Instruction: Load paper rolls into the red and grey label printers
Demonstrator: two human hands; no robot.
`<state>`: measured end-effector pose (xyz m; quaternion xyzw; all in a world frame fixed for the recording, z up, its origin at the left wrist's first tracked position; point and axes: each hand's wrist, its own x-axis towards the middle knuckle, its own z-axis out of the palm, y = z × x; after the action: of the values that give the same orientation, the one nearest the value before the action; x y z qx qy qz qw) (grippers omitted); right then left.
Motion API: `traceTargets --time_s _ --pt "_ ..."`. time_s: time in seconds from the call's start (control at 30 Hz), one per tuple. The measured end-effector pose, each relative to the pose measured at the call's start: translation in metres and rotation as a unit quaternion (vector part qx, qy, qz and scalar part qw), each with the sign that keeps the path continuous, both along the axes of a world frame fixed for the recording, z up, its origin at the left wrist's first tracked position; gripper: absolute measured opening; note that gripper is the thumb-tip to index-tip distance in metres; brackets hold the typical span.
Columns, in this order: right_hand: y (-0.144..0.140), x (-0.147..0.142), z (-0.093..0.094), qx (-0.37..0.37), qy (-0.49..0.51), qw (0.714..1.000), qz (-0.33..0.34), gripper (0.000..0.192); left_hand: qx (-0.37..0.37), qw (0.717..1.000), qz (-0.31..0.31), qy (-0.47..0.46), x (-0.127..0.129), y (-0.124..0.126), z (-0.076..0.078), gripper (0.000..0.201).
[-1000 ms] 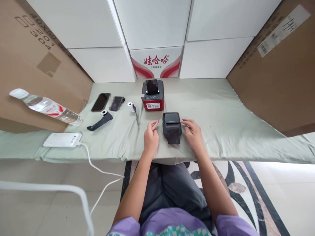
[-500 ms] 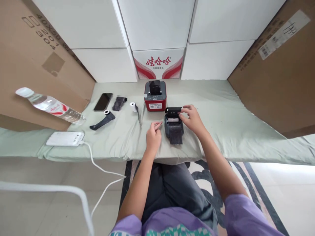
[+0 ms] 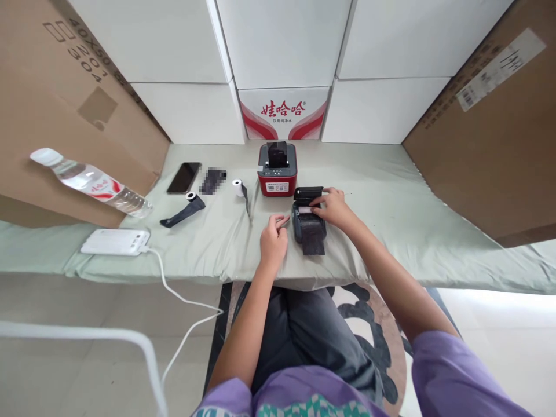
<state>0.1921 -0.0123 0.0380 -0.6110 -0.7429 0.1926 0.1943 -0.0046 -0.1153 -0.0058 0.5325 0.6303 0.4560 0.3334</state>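
Black printer [image 3: 297, 229], lid [image 3: 308, 193] up, right hand [image 3: 334, 209] at its paper roll [image 3: 305, 210], can't tell if gripping; left hand [image 3: 273, 240], loose, empty, just beside it, should probably brace the printer

A clear water bottle [image 3: 98, 182] with a white cap [image 3: 46, 156] is beside a big brown box [image 3: 47, 133] on the left; a white power bank [image 3: 113, 242] lies near the bottle, and a white cord [image 3: 167, 284] hangs from it past the edge of the green cloth [image 3: 377, 179]; a dark phone [image 3: 185, 178] lies flat farther back; white boxes [image 3: 284, 40] are piled up behind, one with red writing [image 3: 283, 109]; another brown box [image 3: 486, 150] is on the right.
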Motion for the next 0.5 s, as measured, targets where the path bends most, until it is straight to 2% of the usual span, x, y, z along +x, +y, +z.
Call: traceTargets --time_s 0.13,0.27,0.4,0.5 --pt "0.007 -0.004 0.002 -0.018 -0.074 0.997 0.027 0.03 -0.003 1.0 -0.007 -0.003 0.0 0.001 0.001 0.035" --pt "0.015 -0.006 0.007 -0.007 -0.092 0.994 0.065 0.029 -0.006 1.0 -0.008 0.004 0.0 0.001 0.002 0.035" --pt "0.018 -0.001 0.012 -0.031 -0.078 0.993 0.084 0.027 -0.01 1.0 -0.009 0.003 0.001 -0.001 0.005 0.033" --pt "0.017 0.01 0.018 -0.051 -0.001 0.994 0.1 0.025 -0.009 1.0 -0.01 0.0 0.001 -0.002 0.008 0.031"
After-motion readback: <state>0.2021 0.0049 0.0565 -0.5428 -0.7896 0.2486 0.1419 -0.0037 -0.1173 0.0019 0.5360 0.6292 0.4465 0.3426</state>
